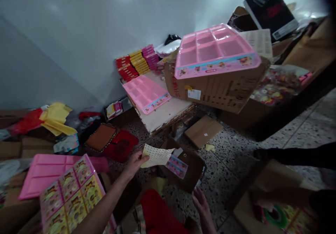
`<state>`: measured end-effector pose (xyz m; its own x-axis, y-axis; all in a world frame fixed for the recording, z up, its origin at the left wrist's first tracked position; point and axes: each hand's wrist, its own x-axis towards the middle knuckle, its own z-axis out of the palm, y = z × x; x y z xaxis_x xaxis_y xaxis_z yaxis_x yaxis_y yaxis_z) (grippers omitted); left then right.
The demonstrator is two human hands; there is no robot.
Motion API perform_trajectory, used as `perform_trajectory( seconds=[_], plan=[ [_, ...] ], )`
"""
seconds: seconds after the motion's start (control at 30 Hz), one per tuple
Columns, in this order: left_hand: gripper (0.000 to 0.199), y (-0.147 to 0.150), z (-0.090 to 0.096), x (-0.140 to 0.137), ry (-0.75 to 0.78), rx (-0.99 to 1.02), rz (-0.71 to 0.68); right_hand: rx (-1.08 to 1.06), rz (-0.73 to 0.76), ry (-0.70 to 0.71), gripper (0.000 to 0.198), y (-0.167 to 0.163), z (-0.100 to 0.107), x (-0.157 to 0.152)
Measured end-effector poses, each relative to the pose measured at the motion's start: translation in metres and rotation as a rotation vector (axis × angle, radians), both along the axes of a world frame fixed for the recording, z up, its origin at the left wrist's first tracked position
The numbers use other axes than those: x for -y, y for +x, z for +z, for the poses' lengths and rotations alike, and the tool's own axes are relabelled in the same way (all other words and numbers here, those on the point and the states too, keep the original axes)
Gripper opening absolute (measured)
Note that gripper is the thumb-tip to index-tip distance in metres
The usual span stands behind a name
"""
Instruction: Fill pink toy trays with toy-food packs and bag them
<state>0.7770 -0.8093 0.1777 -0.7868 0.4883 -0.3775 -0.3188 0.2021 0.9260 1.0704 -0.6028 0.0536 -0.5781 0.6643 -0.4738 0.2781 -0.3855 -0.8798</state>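
Observation:
A cream sheet with rows of small dark marks [156, 156] is pinched between the thumb and fingers of my left hand [137, 162]. The sheet hangs over an open cardboard box [195, 162] on the floor, its far edge slightly curled. Inside that box lies a pink and blue printed sheet [177, 166]. My right hand [201, 199] is beside the box's near right corner, fingers stretched out and nothing visible in them. Under my left forearm rests a pink tray with pink and yellow picture cards [75, 193] in its compartments.
A pink compartment tray [145, 93] lies on a low table [168, 117] beside stacked red, yellow and magenta packs [135, 62]. Another pink tray [216, 50] tops a large carton [217, 92]. At right, a co-worker's hand [265, 200] reaches into a box with a green ring [277, 217].

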Motion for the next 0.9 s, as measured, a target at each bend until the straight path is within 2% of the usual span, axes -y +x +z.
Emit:
perform_trajectory(
  seconds=[0.07,0.13,0.2,0.27,0.33,0.4,0.47,0.57,0.63,0.77,0.83,0.9],
  plan=[
    [0.065,-0.027,-0.008,-0.004,0.046,0.072,-0.005,-0.145,0.046,-0.115,0.112,-0.085,0.023,0.001],
    [0.064,-0.058,-0.011,-0.005,0.088,0.13,-0.027,-0.286,0.122,-0.188,0.121,-0.171,0.054,0.005],
    [0.061,-0.096,-0.009,-0.002,0.121,0.172,-0.057,-0.296,0.183,-0.215,0.108,-0.243,0.082,0.016],
    [0.059,-0.139,-0.003,0.007,0.122,0.187,-0.062,-0.178,0.225,-0.172,0.077,-0.297,0.1,0.03],
    [0.055,-0.187,0.0,0.022,0.093,0.162,-0.069,-0.03,0.27,-0.083,0.049,-0.338,0.105,0.04],
    [0.046,-0.232,-0.003,0.043,0.011,0.09,-0.076,0.08,0.291,-0.002,0.037,-0.375,0.101,0.049],
    [0.036,-0.265,-0.011,0.069,-0.125,0.011,-0.04,0.14,0.321,0.039,0.036,-0.411,0.095,0.061],
    [0.027,-0.287,-0.025,0.113,-0.279,-0.032,0.075,0.154,0.412,0.085,0.041,-0.459,0.095,0.091],
    [0.027,-0.29,-0.034,0.144,-0.257,-0.019,0.145,0.12,0.479,0.103,0.043,-0.488,0.099,0.114],
    [0.035,-0.3,-0.046,0.201,-0.047,0.101,0.345,0.058,0.701,0.11,0.049,-0.54,0.103,0.153],
    [0.042,-0.319,-0.055,0.225,0.016,0.177,0.486,0.043,0.786,0.151,0.054,-0.566,0.099,0.164],
    [0.05,-0.352,-0.071,0.246,0.065,0.252,0.695,0.043,0.806,0.295,0.053,-0.595,0.089,0.169]
  ],
)
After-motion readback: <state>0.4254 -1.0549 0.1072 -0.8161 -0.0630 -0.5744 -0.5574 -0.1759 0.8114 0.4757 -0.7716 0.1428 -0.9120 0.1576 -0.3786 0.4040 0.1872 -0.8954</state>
